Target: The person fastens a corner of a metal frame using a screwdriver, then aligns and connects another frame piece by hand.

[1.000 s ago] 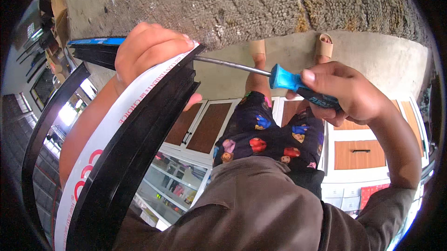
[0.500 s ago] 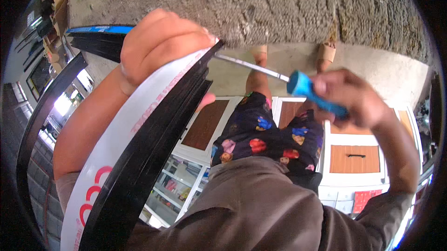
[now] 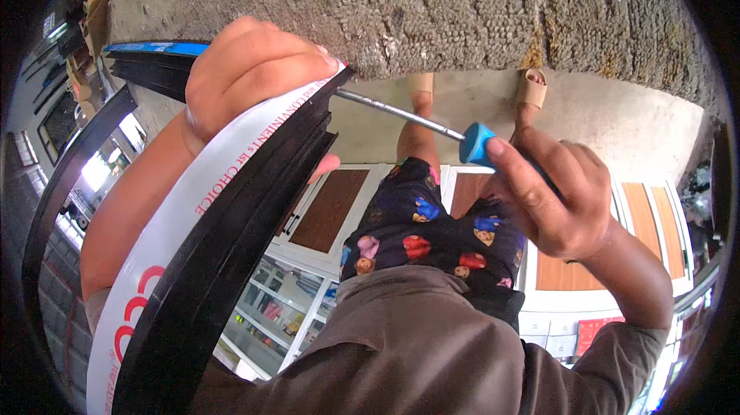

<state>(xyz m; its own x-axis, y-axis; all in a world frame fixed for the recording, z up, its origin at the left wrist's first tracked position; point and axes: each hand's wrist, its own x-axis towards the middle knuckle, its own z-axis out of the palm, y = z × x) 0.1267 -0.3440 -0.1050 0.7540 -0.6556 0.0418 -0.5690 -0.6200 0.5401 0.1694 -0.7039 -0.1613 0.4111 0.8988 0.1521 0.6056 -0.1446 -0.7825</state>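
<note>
My left hand (image 3: pixel 250 72) is wrapped over the upper end of a long black frame profile (image 3: pixel 231 261). White film (image 3: pixel 208 172) with red print covers one face of the profile, which runs down past the lower left of the view. On the right, my right hand (image 3: pixel 563 199) is closed around a screwdriver (image 3: pixel 397 114) with a blue handle and a metal shaft. The shaft points up and left to the end of the profile, just beside my left fingers. Its tip meets that end, and I cannot tell whether it sits inside a screw.
A rough grey-brown carpet (image 3: pixel 462 14) lies across the top. Another black strip with a blue band (image 3: pixel 154 48) is at the upper left, near a curved black profile (image 3: pixel 65 161). White cabinets with brown panels (image 3: pixel 330 211) and a glass-front case (image 3: pixel 277 311) also show.
My right hand has turned and moved left, covering more of the blue handle. The screwdriver and the profile have shifted slightly left with my left hand, which keeps its grip.
</note>
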